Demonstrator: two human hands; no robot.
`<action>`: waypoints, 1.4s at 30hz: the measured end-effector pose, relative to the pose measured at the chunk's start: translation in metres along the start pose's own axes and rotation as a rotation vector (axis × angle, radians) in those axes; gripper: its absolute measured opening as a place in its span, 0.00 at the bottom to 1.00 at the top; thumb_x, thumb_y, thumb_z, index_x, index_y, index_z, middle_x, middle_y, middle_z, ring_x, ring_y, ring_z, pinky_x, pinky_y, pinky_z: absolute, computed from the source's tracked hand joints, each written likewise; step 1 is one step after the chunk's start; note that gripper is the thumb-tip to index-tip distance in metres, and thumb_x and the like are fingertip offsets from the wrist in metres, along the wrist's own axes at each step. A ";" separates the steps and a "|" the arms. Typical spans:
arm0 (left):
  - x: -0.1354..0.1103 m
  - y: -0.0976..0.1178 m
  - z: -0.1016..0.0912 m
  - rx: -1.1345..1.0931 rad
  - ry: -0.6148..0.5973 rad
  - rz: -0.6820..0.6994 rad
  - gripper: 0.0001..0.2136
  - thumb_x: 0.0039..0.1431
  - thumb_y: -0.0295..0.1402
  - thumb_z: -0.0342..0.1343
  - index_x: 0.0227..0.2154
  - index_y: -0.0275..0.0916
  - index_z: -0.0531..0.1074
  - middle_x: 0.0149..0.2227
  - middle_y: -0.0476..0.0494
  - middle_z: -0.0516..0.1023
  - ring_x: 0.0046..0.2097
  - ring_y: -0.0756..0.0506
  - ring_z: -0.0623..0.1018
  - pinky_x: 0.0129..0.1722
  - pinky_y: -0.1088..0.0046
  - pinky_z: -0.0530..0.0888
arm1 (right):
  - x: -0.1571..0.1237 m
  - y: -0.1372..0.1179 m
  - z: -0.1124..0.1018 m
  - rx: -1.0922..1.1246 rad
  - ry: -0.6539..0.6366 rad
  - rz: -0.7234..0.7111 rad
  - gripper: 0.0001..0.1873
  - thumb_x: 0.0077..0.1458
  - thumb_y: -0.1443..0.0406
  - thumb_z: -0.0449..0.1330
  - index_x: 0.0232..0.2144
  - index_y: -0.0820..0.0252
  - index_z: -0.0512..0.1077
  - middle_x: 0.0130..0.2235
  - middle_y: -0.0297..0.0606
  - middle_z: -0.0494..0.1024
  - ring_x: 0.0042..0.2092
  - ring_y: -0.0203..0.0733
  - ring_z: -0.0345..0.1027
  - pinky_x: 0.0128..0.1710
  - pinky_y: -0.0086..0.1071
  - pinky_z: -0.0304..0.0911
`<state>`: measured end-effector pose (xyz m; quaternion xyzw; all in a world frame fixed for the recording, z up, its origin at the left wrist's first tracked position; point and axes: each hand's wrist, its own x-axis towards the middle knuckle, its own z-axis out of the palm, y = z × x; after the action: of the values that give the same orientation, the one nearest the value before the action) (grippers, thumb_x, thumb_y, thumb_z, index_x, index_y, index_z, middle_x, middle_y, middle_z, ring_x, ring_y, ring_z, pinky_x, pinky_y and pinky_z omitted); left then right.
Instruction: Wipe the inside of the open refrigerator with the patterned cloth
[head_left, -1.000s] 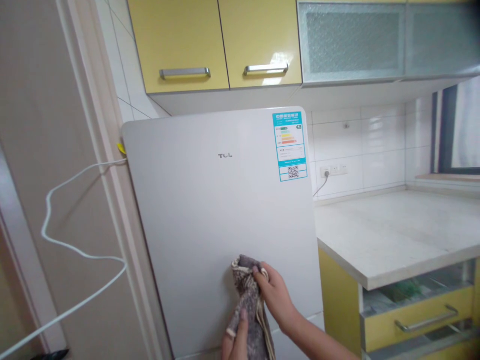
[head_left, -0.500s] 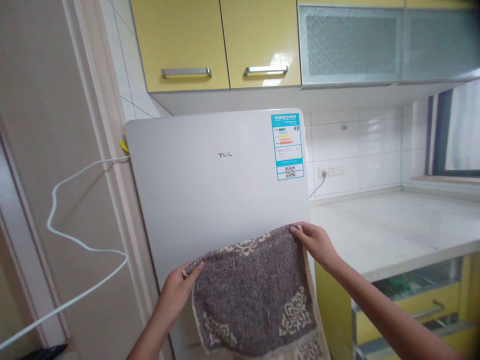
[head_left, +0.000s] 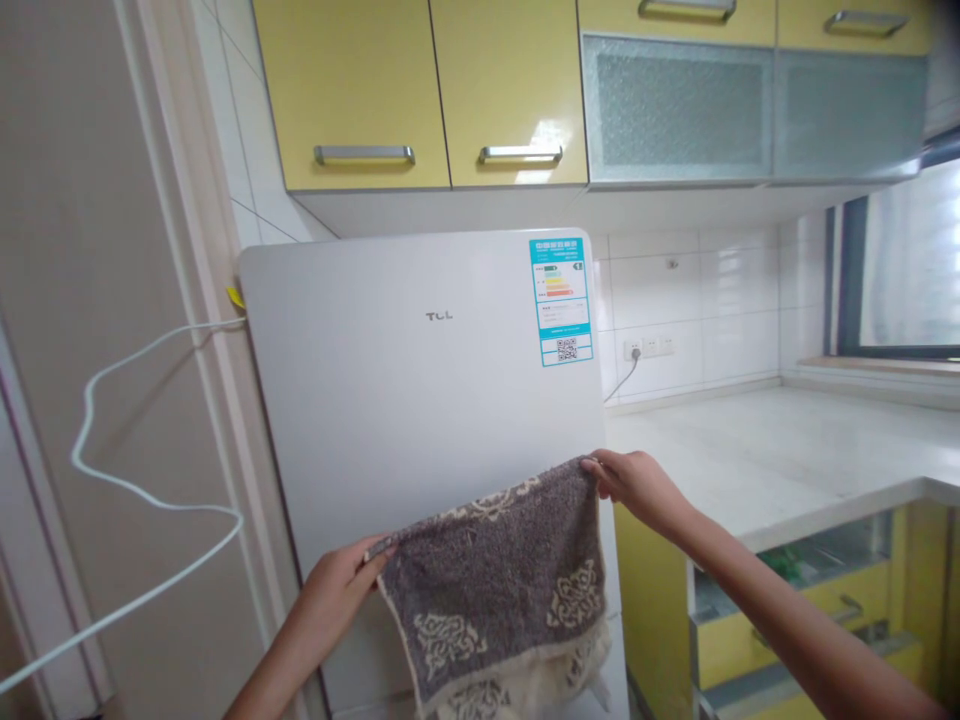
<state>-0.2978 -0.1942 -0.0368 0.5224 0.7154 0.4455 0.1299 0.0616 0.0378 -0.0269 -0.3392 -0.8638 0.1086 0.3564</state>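
A grey-brown towel [head_left: 502, 570] with cream ornamental patterns hangs spread out between my two hands. My left hand [head_left: 349, 575] pinches its upper left corner, and my right hand [head_left: 626, 480] pinches the upper right corner, held somewhat higher. Below, the towel's lower part shows a paler cream band and sways loose. Right behind it stands a light grey fridge [head_left: 360, 400] with a TCL logo and a blue-edged energy label [head_left: 561, 302]. Whether the towel touches the fridge door I cannot tell.
Yellow wall cabinets [head_left: 360, 80] with metal handles hang above the fridge. To the right runs a white countertop [head_left: 720, 450], with yellow drawers [head_left: 727, 655] beneath it. A white cable [head_left: 150, 500] dangles at the left, and a plugged socket [head_left: 636, 350] sits on the tiled wall.
The towel's lower end has swung and lifted, showing more of its cream band. Both hands still grip the corners. The view has shifted slightly to the right and upward.
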 end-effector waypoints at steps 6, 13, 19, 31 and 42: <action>0.003 0.004 -0.003 -0.072 -0.029 0.005 0.22 0.46 0.55 0.62 0.29 0.39 0.82 0.24 0.49 0.78 0.31 0.44 0.74 0.31 0.72 0.70 | -0.004 -0.001 -0.004 0.065 -0.027 -0.007 0.22 0.65 0.50 0.48 0.33 0.53 0.77 0.25 0.35 0.80 0.28 0.42 0.75 0.32 0.33 0.62; -0.001 0.017 -0.004 -0.289 -0.015 -0.084 0.24 0.42 0.54 0.68 0.36 0.39 0.83 0.36 0.43 0.86 0.43 0.38 0.80 0.49 0.64 0.74 | -0.006 0.000 -0.005 0.552 -0.010 0.127 0.22 0.55 0.45 0.61 0.33 0.57 0.80 0.31 0.38 0.83 0.35 0.45 0.76 0.38 0.38 0.69; -0.009 0.029 -0.010 -0.648 -0.005 -0.163 0.31 0.46 0.49 0.70 0.53 0.40 0.76 0.51 0.38 0.83 0.53 0.41 0.80 0.58 0.63 0.73 | -0.010 -0.002 -0.002 1.061 0.067 0.286 0.26 0.46 0.47 0.71 0.40 0.60 0.81 0.43 0.45 0.83 0.46 0.45 0.75 0.50 0.40 0.70; 0.001 0.032 -0.012 -0.493 0.193 -0.089 0.33 0.39 0.46 0.74 0.49 0.37 0.78 0.36 0.45 0.85 0.39 0.48 0.80 0.42 0.75 0.74 | -0.011 0.003 -0.005 1.109 0.042 0.381 0.29 0.37 0.52 0.77 0.41 0.58 0.82 0.41 0.41 0.84 0.41 0.39 0.73 0.45 0.35 0.66; -0.006 0.027 -0.011 -0.528 0.062 -0.237 0.29 0.41 0.44 0.73 0.48 0.41 0.78 0.40 0.45 0.85 0.36 0.50 0.80 0.34 0.78 0.72 | -0.023 0.009 -0.004 1.182 -0.027 0.415 0.24 0.35 0.55 0.78 0.37 0.57 0.83 0.39 0.42 0.85 0.40 0.41 0.75 0.50 0.39 0.69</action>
<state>-0.2850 -0.2034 -0.0116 0.3694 0.6345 0.6137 0.2904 0.0809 0.0287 -0.0403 -0.2439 -0.5784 0.6393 0.4443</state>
